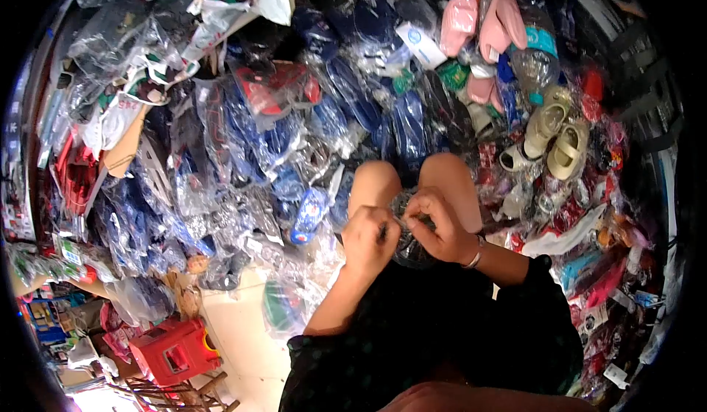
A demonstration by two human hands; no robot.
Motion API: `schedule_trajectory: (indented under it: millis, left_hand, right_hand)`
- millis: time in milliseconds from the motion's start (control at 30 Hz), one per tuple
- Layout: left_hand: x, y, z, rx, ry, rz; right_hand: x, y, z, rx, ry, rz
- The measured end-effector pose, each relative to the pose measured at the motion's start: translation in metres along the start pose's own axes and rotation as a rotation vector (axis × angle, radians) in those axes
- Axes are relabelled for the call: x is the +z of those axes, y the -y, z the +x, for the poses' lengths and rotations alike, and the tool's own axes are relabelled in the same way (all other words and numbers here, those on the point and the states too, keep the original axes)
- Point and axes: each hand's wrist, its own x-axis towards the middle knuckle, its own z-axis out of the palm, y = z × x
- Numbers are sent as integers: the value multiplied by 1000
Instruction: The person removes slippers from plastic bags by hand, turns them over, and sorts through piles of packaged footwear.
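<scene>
My left hand (370, 239) is closed, fingers curled in, held in front of my knees. Close beside it, my right hand (442, 228) is closed too, thumb and forefinger pinched together. The fingertips of both hands nearly meet above a dark, shiny thing (412, 252) between my thighs; it looks wrapped in clear plastic. What the fingers grip is too small to make out. A blue patterned slipper (310, 215) in clear plastic lies to the left of my left hand.
Plastic-wrapped dark blue footwear (409, 128) is heaped ahead. Pink slippers (460, 25), a clear bottle (536, 62) and beige shoes (567, 150) lie to the right. A red plastic stool (173, 353) stands at lower left, near pale floor (239, 324).
</scene>
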Motion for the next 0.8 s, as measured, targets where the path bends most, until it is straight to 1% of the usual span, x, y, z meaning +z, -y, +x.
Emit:
schedule_trajectory:
  millis: [33,67,133,167,200,267,300,333,400,467,533,600,633,667,733,767,800]
  left_hand:
    - [-1,0,3,74,-6,12]
    - [0,0,4,90,-30,40]
    - [-5,-3,6,-6,-7,68]
    - [-7,-3,5,-21,22,71]
    - [-9,-2,3,-38,51,75]
    - [-9,-4,4,-36,37,76]
    - [-9,-5,4,-47,49,53]
    - [-9,-7,5,-60,63,28]
    - [-10,-11,6,-76,86,9]
    - [-12,-12,1,-77,184,-72]
    - [-9,-14,-6,-51,176,-101]
    - [-8,-15,-13,-147,220,-160]
    - [-7,-9,-24,-194,277,-205]
    - [-5,-6,-31,-190,283,-207]
    - [4,0,-45,-190,175,-264]
    - [14,11,-63,-252,226,-318]
    - [27,20,-83,-377,283,-387]
  right_hand:
    - [-1,6,6,167,-11,204]
    - [-7,4,17,136,-13,199]
    - [-26,0,35,-34,376,-58]
    - [-29,0,41,-5,448,-51]
    - [-31,2,45,-29,444,-57]
    - [-30,6,47,-16,446,-76]
    - [-28,7,46,-49,425,-216]
    - [-28,7,47,-61,422,-218]
    - [-30,8,47,-286,350,-491]
    - [-34,3,44,-297,350,-487]
    - [-38,-12,34,-260,345,-386]
    - [-41,-18,28,-252,345,-354]
    - [-41,-21,23,-239,349,-321]
    - [-39,-26,17,-236,342,-323]
    - [-35,-39,1,69,168,214]
    - [-32,-54,-9,70,160,213]
    - [-29,-74,-22,177,128,251]
